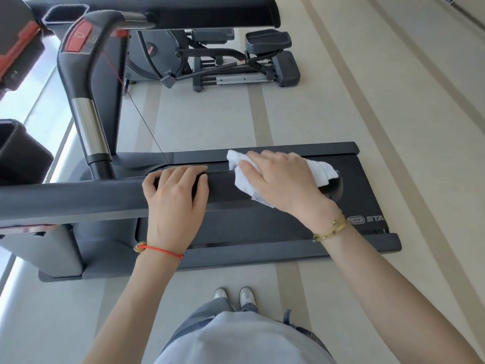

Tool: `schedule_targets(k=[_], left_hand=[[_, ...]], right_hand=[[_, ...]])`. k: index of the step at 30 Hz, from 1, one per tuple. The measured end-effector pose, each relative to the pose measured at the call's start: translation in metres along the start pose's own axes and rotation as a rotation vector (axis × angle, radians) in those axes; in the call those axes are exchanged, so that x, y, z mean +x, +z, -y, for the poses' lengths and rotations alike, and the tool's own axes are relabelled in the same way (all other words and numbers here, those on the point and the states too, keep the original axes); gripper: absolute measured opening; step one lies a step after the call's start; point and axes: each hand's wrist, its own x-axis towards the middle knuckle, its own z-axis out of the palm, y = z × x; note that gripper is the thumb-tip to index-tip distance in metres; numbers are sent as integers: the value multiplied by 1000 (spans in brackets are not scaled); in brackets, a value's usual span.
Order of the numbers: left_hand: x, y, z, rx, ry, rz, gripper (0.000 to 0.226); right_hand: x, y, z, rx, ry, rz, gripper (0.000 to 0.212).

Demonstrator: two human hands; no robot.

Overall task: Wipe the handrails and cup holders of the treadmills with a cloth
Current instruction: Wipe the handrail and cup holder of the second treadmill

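Handrail [78, 199] carries both hands: left hand [174, 203] curls its grip over it, right hand [284, 179] presses white cloth [242, 177] flat, fingers straight.

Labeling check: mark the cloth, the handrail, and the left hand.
cloth [240, 177], head view, white folds left of the right-hand fingers.
handrail [70, 197], head view, bare dark top left of the hands.
left hand [174, 203], head view, back of the hand.

bright daylight, sharp, wide-angle edge distortion
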Motion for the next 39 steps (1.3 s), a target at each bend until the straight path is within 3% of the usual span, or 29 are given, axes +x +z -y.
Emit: schedule_targets(k=[6, 11, 15, 24, 39], left_hand=[[-5, -6, 9, 2, 5, -41, 24], [-11, -19, 31, 10, -38, -49, 24], [-15, -32, 58, 29, -87, -48, 27], [-19, -75, 151, 33, -167, -98, 24], [-15, -142, 313, 29, -47, -72, 26]], right_hand=[[-30, 13, 22, -68, -126, -79, 48], [-17, 12, 45, -100, -179, -14, 49], [3, 14, 87, -115, -255, 57, 51], [42, 32, 198, -110, -360, 46, 53], [82, 54, 343, 4, -193, -4, 52]])
